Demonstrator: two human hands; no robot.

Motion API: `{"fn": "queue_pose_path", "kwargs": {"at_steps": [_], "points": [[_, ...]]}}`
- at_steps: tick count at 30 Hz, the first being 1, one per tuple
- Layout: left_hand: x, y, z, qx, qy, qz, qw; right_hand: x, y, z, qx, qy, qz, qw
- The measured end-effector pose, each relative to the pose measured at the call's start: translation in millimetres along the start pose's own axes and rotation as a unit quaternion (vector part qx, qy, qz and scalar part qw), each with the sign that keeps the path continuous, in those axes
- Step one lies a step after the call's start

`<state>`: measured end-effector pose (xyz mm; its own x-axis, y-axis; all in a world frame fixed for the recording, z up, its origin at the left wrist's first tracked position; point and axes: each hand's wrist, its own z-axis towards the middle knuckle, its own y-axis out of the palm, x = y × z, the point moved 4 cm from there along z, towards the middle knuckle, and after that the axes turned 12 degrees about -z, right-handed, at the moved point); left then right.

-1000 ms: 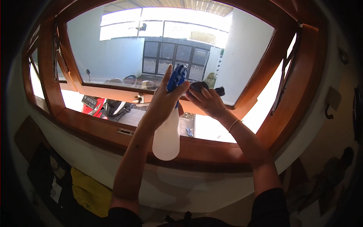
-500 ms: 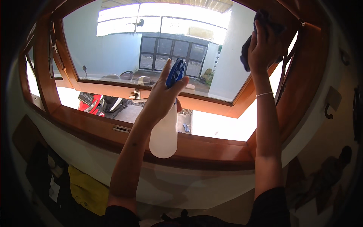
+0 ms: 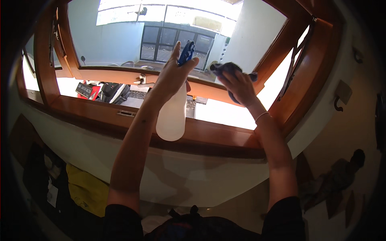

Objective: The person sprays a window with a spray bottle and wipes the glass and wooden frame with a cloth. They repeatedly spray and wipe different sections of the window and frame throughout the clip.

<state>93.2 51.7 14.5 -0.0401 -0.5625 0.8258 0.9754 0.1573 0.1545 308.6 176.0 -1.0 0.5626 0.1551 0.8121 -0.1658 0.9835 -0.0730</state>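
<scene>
My left hand (image 3: 173, 76) grips a white spray bottle (image 3: 172, 116) with a blue trigger head (image 3: 186, 52), held up in front of the window glass (image 3: 120, 36). My right hand (image 3: 240, 86) presses a dark blue cloth (image 3: 230, 69) against the lower part of the pane, just right of the bottle. Both arms reach up from the lower edge. The glass sits in a brown wooden frame (image 3: 209, 134).
A wooden sill runs below the pane over a white wall (image 3: 189, 176). Outside stand a red and black scooter (image 3: 102, 91) and a dark gate (image 3: 173, 40). A yellow cloth (image 3: 84, 188) lies low on the left. A hook (image 3: 337, 105) hangs on the right wall.
My right hand with the cloth has come down from the upper right corner of the pane to its lower middle. The left hand and bottle have stayed in place.
</scene>
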Motion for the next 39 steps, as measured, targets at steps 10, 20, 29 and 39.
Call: {"fn": "queue_pose_path", "kwargs": {"at_steps": [10,20,29,39], "points": [[4.6,-1.9,-3.2,-0.007,-0.002,0.017,1.000,127.1,-64.8,134.0,0.209,0.182,-0.124,0.953],[-7.1,-3.0,7.5,-0.015,0.025,0.051,0.998,-64.8,29.5,57.9,0.058,0.129,-0.079,0.987],[27.2,-52.6,4.3,-0.056,0.012,-0.077,0.995,4.7,-14.0,113.6,0.093,0.106,-0.011,0.990],[64.2,-160.4,5.5,0.037,0.050,0.026,0.998,25.0,-46.9,239.7,0.231,0.356,-0.074,0.903]]}}
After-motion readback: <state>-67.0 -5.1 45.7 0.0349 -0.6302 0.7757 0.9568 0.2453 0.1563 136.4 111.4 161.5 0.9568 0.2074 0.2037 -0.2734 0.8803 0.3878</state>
